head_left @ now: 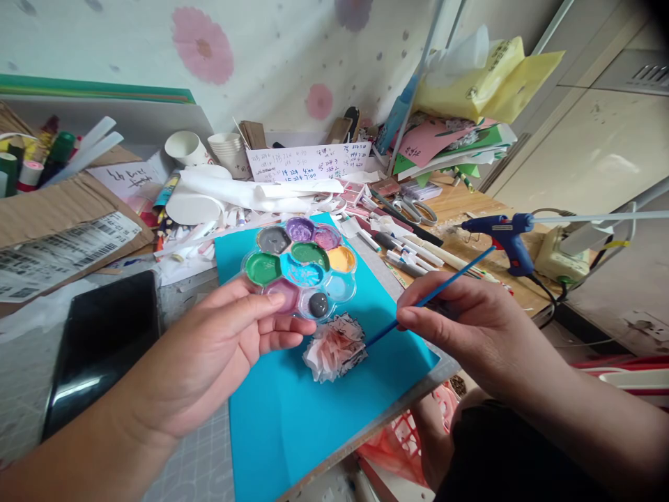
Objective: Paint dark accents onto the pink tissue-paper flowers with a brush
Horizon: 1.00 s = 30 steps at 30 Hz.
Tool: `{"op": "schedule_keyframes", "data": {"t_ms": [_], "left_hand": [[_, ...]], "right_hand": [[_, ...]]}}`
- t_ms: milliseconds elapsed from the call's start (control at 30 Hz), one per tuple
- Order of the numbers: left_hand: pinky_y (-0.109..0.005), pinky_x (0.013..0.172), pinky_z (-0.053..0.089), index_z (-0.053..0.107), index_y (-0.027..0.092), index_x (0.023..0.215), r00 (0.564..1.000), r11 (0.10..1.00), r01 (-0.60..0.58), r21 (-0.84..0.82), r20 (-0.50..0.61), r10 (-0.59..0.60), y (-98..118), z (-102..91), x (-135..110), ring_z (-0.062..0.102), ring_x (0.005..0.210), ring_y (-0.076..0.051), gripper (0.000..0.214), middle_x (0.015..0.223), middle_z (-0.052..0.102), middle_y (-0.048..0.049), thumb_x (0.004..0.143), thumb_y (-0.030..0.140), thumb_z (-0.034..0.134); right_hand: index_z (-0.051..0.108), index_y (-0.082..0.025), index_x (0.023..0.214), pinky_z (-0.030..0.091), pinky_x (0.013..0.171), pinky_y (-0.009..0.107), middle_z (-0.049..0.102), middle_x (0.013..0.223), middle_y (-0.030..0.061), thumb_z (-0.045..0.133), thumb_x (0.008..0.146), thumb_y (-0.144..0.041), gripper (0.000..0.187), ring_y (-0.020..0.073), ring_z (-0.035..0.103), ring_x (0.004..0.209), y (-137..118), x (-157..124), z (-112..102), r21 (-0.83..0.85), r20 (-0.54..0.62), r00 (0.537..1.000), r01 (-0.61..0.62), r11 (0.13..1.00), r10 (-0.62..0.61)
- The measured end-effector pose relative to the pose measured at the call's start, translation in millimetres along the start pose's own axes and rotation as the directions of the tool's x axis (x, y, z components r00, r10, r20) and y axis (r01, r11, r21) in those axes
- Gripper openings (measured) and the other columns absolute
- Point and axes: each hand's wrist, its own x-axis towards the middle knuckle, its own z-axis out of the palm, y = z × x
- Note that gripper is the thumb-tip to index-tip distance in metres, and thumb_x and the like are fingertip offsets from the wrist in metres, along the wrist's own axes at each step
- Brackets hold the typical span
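My left hand (235, 328) grips the near edge of a flower-shaped paint palette (302, 259), thumb on its rim. Green, purple, blue, yellow, grey and black paints fill its wells. Between thumb and fingers, my right hand (454, 321) pinches a thin blue paintbrush (439, 291), which slants down to the left. Its lower tip reaches the right edge of a crumpled paper flower (337, 348), white with a pinkish middle and dark-edged petals. Whether the tip touches the paper, I cannot tell. The flower lies on a bright blue sheet (293, 425), below the palette.
A black phone or tablet (104, 341) lies at the left near a cardboard box (63, 216). Pens (408, 251), scissors (415, 208) and paper cups (187, 150) crowd the back. At the right stands a blue glue gun (504, 237) with a cable.
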Motion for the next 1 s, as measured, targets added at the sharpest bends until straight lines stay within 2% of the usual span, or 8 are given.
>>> {"op": "schedule_keyframes", "data": {"t_ms": [300,467,1000], "left_hand": [[-0.032,0.065,0.062,0.076,0.021,0.075,0.999,0.999,0.033,0.002,-0.037,-0.033,1.4,1.9,-1.4,0.075,0.07,-0.023,0.012,0.077,0.078,-0.0047,0.068,0.025,0.085],[-0.034,0.066,0.061,0.074,0.02,0.077,0.998,0.999,0.041,0.0,-0.052,-0.041,1.7,1.5,-1.7,0.075,0.071,-0.024,0.015,0.079,0.079,-0.0054,0.067,0.025,0.085],[-0.035,0.067,0.062,0.075,0.02,0.081,0.998,0.998,0.036,0.047,-0.059,-0.033,3.3,3.2,-0.6,0.074,0.072,-0.025,0.019,0.082,0.079,-0.0075,0.067,0.027,0.085]], "right_hand": [[0.072,-0.021,0.07,0.048,0.061,0.026,0.071,0.066,0.0003,0.083,0.075,-0.043,0.024,0.0157,0.062,0.064,-2.1,0.1,-0.9,-0.008,0.006,1.0,-0.004,1.0,0.004],[0.072,-0.022,0.071,0.05,0.061,0.026,0.071,0.066,0.0009,0.081,0.076,-0.047,0.027,0.0163,0.063,0.064,1.9,2.4,-3.7,0.026,-0.037,0.999,-0.022,0.999,0.023],[0.072,-0.019,0.071,0.047,0.06,0.024,0.07,0.065,-0.0001,0.083,0.074,-0.036,0.02,0.0135,0.061,0.062,1.4,4.0,-0.9,0.045,0.004,0.998,-0.066,0.997,0.066]]}}
